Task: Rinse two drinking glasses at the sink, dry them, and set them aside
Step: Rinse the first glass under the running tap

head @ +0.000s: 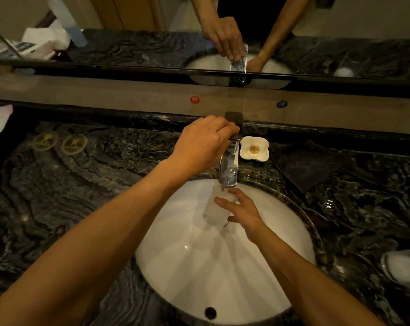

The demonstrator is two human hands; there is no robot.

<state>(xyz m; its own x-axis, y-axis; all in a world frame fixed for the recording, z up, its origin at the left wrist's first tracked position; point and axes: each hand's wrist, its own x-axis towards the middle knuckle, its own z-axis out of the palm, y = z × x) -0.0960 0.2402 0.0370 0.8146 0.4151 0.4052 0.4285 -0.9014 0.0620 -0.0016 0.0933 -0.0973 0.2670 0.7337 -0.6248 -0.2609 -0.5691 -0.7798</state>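
Observation:
My right hand (240, 211) grips a clear drinking glass (214, 209) over the white basin (222, 267), right below the chrome tap's spout (228, 171). Water fills the glass and looks white and foamy. My left hand (204, 144) is closed over the tap's lever (234, 120) at the back of the sink. A second glass (403, 269) stands on the dark marble counter at the far right, partly cut off by the frame's edge.
A white flower-shaped soap dish (254, 149) sits right of the tap. A dark cloth (307, 164) lies on the counter behind the sink's right side. Two round coasters (60, 142) lie at back left. A mirror (128, 27) runs along the wall.

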